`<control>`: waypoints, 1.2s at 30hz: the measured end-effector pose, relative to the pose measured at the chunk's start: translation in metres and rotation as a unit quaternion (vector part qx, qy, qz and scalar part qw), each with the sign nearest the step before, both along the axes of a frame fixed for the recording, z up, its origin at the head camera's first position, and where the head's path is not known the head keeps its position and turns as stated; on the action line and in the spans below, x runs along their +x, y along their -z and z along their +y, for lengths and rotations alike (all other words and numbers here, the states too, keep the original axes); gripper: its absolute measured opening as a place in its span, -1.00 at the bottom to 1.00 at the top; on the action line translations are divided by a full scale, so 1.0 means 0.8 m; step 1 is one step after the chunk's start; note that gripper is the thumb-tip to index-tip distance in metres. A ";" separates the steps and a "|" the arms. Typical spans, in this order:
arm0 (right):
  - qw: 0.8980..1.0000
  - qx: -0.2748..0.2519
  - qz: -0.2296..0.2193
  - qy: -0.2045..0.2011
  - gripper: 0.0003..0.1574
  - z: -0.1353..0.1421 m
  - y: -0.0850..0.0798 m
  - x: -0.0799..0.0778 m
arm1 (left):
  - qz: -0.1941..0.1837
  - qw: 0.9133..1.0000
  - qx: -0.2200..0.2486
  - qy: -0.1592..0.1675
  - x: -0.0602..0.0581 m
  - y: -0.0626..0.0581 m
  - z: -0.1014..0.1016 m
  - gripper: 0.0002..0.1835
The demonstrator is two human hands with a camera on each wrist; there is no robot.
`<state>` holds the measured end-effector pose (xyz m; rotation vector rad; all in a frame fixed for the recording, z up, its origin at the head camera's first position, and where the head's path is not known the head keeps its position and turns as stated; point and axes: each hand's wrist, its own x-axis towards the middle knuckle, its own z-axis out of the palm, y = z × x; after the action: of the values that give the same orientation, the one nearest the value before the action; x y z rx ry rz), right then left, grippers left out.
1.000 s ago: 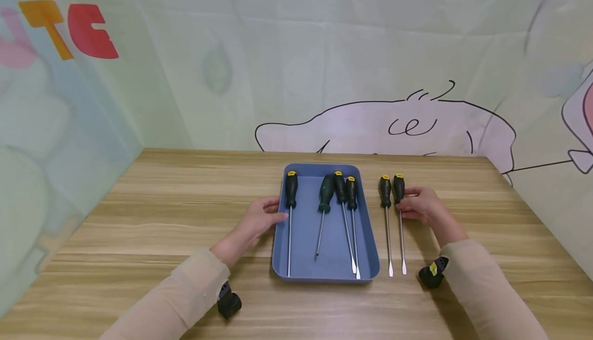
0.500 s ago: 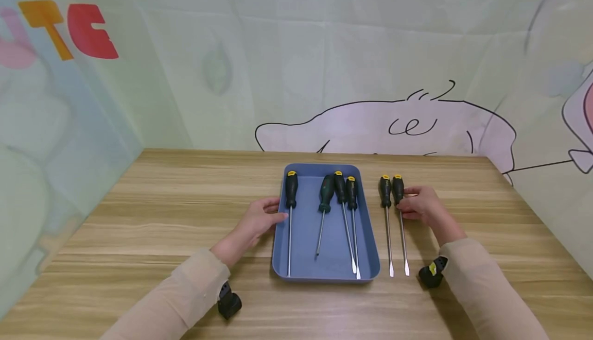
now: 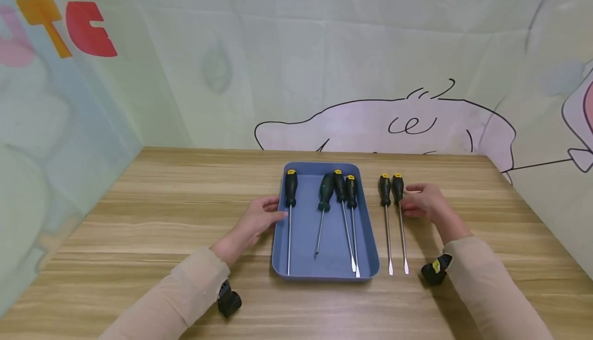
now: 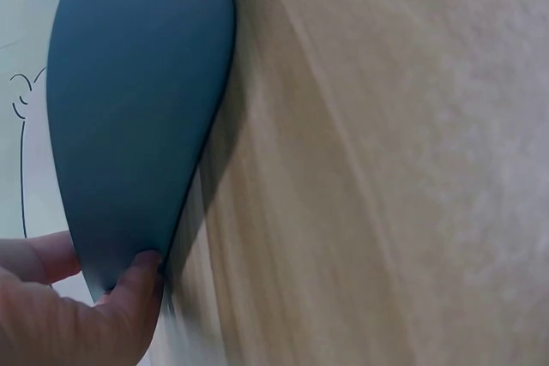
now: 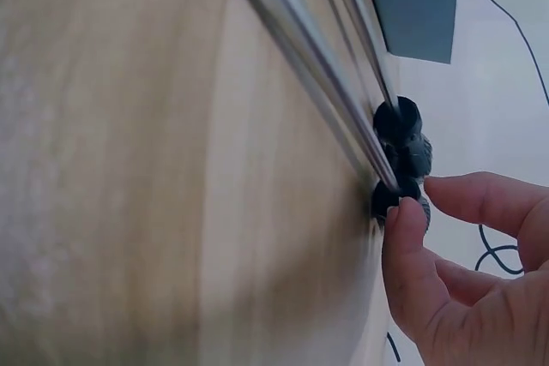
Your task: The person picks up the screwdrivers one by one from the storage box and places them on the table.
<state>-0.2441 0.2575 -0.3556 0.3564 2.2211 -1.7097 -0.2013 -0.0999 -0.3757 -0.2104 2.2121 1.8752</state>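
My left hand (image 3: 256,221) holds the left wall of a blue tray (image 3: 324,273), thumb at the rim. In the left wrist view, its fingers (image 4: 137,285) lie against the tray's outer wall (image 4: 137,109). To the right of the tray, two black-handled flathead screwdrivers with yellow end caps lie side by side, blades toward me. My right hand (image 3: 425,202) is at the outer screwdriver (image 3: 398,189), thumb and forefinger spread around its handle end. The right wrist view shows the thumb (image 5: 403,242) right at the handle. Beside it lies the inner screwdriver (image 3: 385,190).
Inside the tray, a black screwdriver (image 3: 291,188) lies along the left wall. A dark green one (image 3: 326,193) lies slanted near the middle, with two black ones (image 3: 340,188) to its right. A wooden table (image 3: 185,201) carries everything; printed cloth (image 3: 296,62) hangs behind.
The outer screwdriver's blade tip has swung slightly right, its handle slightly left toward the inner one. My right hand has then shifted a little right, its fingers loosening. My left hand stays at the tray.
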 end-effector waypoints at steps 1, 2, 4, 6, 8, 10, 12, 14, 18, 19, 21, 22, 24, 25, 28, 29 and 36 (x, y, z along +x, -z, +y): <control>1.000 0.000 -0.001 0.001 -0.14 0.000 -0.001 0.000 | 0.001 1.000 0.002 0.000 0.000 0.000 0.000 -0.46; 1.000 0.001 -0.002 0.000 -0.15 0.001 -0.002 -0.001 | 0.001 1.000 0.003 0.000 -0.001 0.001 0.000 -0.46; 1.000 0.003 -0.003 -0.001 -0.15 0.002 -0.005 -0.001 | 0.001 1.000 0.004 -0.001 -0.001 0.001 0.000 -0.47; 1.000 0.005 -0.002 -0.003 -0.16 0.002 -0.007 -0.002 | 0.001 1.000 0.004 -0.002 -0.001 0.002 0.000 -0.47; 1.000 0.004 -0.001 -0.005 -0.17 0.001 -0.009 -0.003 | 0.000 1.000 0.004 -0.002 -0.001 0.002 0.000 -0.47; 1.000 0.006 0.001 -0.007 -0.17 0.001 -0.010 -0.004 | 0.000 1.000 0.004 -0.001 -0.002 0.002 0.000 -0.47; 1.000 0.009 0.003 -0.008 -0.18 0.000 -0.013 -0.004 | 0.000 1.000 0.004 -0.001 -0.002 0.002 0.000 -0.47; 1.000 0.015 0.006 -0.011 -0.18 -0.001 -0.015 -0.004 | 0.000 1.000 0.004 -0.001 -0.001 0.002 0.000 -0.47; 0.999 0.031 0.012 -0.017 -0.18 -0.004 -0.021 -0.004 | 0.001 1.000 0.006 -0.002 -0.002 0.002 0.000 -0.47; 0.999 0.037 0.014 -0.020 -0.18 -0.005 -0.022 -0.004 | 0.002 1.000 0.006 -0.003 -0.002 0.003 0.000 -0.47; 0.999 0.044 0.019 -0.025 -0.18 -0.007 -0.024 -0.005 | 0.003 1.000 0.006 -0.002 -0.002 0.003 0.000 -0.46; 0.998 0.049 0.022 -0.029 -0.18 -0.008 -0.025 -0.005 | 0.003 1.000 0.006 -0.002 -0.002 0.003 0.000 -0.46; 0.998 0.048 0.026 -0.033 -0.18 -0.010 -0.027 -0.006 | 0.003 1.000 0.005 -0.002 -0.002 0.004 0.000 -0.46; 0.998 0.045 0.027 -0.034 -0.19 -0.012 -0.028 -0.007 | 0.002 1.000 0.005 -0.002 -0.002 0.003 0.000 -0.46; 0.998 0.032 0.030 -0.035 -0.19 -0.017 -0.030 -0.008 | 0.001 1.000 0.005 -0.003 -0.002 0.003 0.000 -0.46; 0.999 0.027 0.031 -0.034 -0.19 -0.019 -0.031 -0.008 | 0.001 1.000 0.005 -0.002 -0.002 0.002 0.000 -0.46; 0.999 0.006 0.029 -0.040 -0.21 -0.026 -0.034 -0.007 | 0.000 1.000 0.000 0.000 -0.001 0.000 0.000 -0.47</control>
<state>-0.2498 0.2368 -0.3284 0.2215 2.2563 -1.6858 -0.2023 -0.1000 -0.3761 -0.2111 2.2131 1.8755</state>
